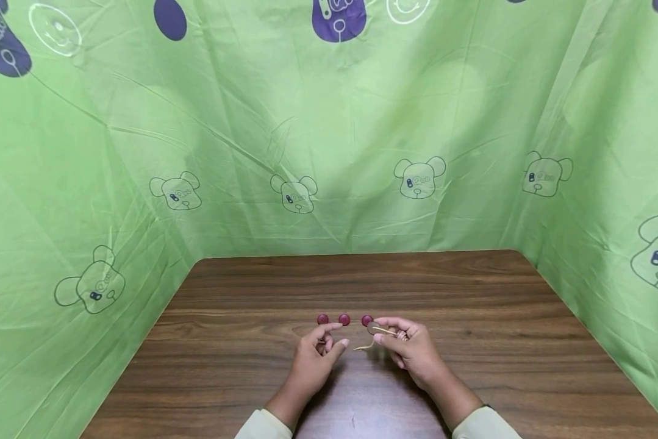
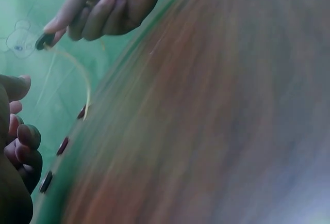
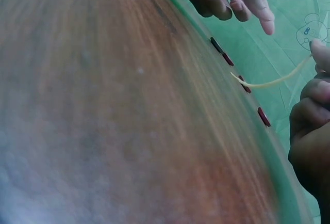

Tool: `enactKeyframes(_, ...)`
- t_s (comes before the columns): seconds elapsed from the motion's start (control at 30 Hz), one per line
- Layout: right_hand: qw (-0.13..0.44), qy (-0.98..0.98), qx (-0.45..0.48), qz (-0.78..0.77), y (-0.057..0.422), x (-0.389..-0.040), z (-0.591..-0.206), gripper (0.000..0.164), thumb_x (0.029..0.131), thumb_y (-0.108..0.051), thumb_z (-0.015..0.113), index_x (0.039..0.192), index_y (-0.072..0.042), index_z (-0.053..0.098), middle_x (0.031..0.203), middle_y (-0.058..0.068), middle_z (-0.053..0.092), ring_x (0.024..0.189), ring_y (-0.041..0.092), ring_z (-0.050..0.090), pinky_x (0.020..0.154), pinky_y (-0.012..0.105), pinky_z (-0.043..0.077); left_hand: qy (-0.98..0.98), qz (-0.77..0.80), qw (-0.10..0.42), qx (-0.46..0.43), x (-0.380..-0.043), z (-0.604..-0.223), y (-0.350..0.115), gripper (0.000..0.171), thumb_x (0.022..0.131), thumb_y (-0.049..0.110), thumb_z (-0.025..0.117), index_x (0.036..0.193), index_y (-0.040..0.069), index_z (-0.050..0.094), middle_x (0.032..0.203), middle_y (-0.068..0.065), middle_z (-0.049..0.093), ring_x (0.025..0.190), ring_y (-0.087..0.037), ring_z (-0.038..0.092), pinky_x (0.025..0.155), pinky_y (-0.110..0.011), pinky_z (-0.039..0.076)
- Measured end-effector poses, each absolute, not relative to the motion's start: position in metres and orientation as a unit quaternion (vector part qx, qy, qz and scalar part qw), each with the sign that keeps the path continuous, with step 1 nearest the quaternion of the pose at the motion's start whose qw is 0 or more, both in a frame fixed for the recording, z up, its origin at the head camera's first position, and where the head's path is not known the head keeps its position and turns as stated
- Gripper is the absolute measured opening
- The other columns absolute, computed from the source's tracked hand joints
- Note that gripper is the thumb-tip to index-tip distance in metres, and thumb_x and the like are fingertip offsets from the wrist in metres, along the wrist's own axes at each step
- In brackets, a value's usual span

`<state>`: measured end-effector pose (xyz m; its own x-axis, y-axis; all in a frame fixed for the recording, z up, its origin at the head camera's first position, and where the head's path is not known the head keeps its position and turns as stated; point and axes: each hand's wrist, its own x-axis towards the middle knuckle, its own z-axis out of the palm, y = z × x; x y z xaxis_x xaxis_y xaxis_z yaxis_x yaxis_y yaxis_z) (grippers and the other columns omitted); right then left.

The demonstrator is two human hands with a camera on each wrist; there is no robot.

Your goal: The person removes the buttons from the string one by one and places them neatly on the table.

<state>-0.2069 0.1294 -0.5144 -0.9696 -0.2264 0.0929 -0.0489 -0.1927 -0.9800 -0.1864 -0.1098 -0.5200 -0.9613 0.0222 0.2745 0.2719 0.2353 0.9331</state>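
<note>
Tabletop (image 1: 241,286) in dark wood grain carries, from the left, a first dark red button-like disc (image 1: 322,319), lying just beyond the person's left hand (image 1: 309,360). That hand hovers with nothing visible in its grip: forefinger and thumb are spread apart, the other fingers loosely bent. A middle disc (image 1: 344,319) lies past the left forefinger's tip, which the right wrist view shows raised clear of the wood. Further right, the loose end of a pale yellow cord (image 3: 269,84) points toward the left hand, and a third disc (image 1: 367,321) ends the row. Near it the right hand (image 1: 421,355) has its grip pinching a held disc (image 2: 43,41) between thumb and forefinger, above the tabletop; the cord seems to run through it, though the hole itself is too small to make out. The step in hand looks like stringing discs. The next move probably calls for the left fingers to catch the loose end and draw it through, the right pinch holding the disc steady
</note>
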Motion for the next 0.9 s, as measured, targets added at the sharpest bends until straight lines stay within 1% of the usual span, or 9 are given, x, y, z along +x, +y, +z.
enactKeyframes(0.13, 0.061, 0.637, -0.123, -0.759, 0.130, -0.207, -0.515, 0.045, 0.094, 0.003, 0.079, 0.132, 0.020, 0.063, 0.078, -0.010, 0.073, 0.045, -0.002, 0.041, 0.042, 0.014, 0.032, -0.774, -0.620, 0.075, -0.103, -0.183, -0.519, -0.102, 0.039, 0.094, 0.012, 0.086, 0.128, -0.002, 0.075, 0.077, 0.001, 0.052, 0.061, 0.003, 0.040, 0.056, -0.012, 0.035)
enactKeyframes(0.27, 0.074, 0.643, -0.134, -0.750, 0.132, -0.207, -0.515, 0.043, 0.094, 0.001, 0.080, 0.132, 0.016, 0.066, 0.072, -0.012, 0.064, 0.046, -0.002, 0.039, 0.043, 0.014, 0.031, -0.769, -0.626, 0.061, -0.110, -0.182, -0.519, -0.097, 0.042, 0.095, 0.013, 0.086, 0.132, -0.003, 0.074, 0.079, 0.003, 0.051, 0.062, 0.003, 0.041, 0.058, -0.011, 0.036)
enactKeyframes(0.33, 0.082, 0.644, -0.142, -0.747, 0.132, -0.207, -0.516, 0.043, 0.093, 0.001, 0.081, 0.132, 0.015, 0.067, 0.069, -0.013, 0.059, 0.047, -0.002, 0.038, 0.044, 0.015, 0.030, -0.768, -0.627, 0.061, -0.116, -0.182, -0.519, -0.096, 0.042, 0.095, 0.012, 0.085, 0.133, -0.003, 0.074, 0.079, 0.003, 0.051, 0.063, 0.003, 0.041, 0.059, -0.011, 0.036)
enactKeyframes(0.47, 0.094, 0.640, -0.158, -0.746, 0.133, -0.207, -0.516, 0.040, 0.093, 0.002, 0.081, 0.130, 0.012, 0.070, 0.070, -0.013, 0.056, 0.048, -0.003, 0.036, 0.046, 0.015, 0.029, -0.766, -0.627, 0.067, -0.127, -0.182, -0.519, -0.096, 0.040, 0.095, 0.011, 0.085, 0.132, -0.002, 0.075, 0.078, 0.000, 0.051, 0.062, 0.003, 0.041, 0.058, -0.011, 0.036)
enactKeyframes(0.57, 0.099, 0.640, -0.164, -0.744, 0.133, -0.206, -0.516, 0.039, 0.093, 0.002, 0.081, 0.129, 0.011, 0.071, 0.070, -0.014, 0.054, 0.049, -0.003, 0.035, 0.047, 0.015, 0.029, -0.761, -0.630, 0.074, -0.135, -0.181, -0.520, -0.095, 0.037, 0.095, 0.009, 0.085, 0.130, 0.000, 0.077, 0.076, 0.001, 0.049, 0.062, 0.003, 0.040, 0.058, -0.011, 0.035)
enactKeyframes(0.8, 0.111, 0.650, -0.163, -0.734, 0.131, -0.206, -0.515, 0.044, 0.094, 0.000, 0.081, 0.132, 0.016, 0.067, 0.061, -0.016, 0.043, 0.048, -0.004, 0.033, 0.047, 0.015, 0.029, -0.752, -0.631, 0.089, -0.166, -0.179, -0.521, -0.092, 0.036, 0.093, 0.006, 0.085, 0.127, -0.001, 0.078, 0.071, -0.002, 0.047, 0.066, 0.003, 0.041, 0.061, -0.012, 0.037)
enactKeyframes(0.9, 0.121, 0.654, -0.169, -0.728, 0.131, -0.206, -0.515, 0.045, 0.095, -0.002, 0.081, 0.134, 0.016, 0.065, 0.059, -0.017, 0.040, 0.047, -0.004, 0.032, 0.048, 0.015, 0.029, -0.756, -0.628, 0.089, -0.163, -0.178, -0.521, -0.091, 0.037, 0.092, 0.007, 0.086, 0.127, -0.001, 0.079, 0.071, 0.000, 0.047, 0.068, 0.004, 0.041, 0.063, -0.011, 0.038)
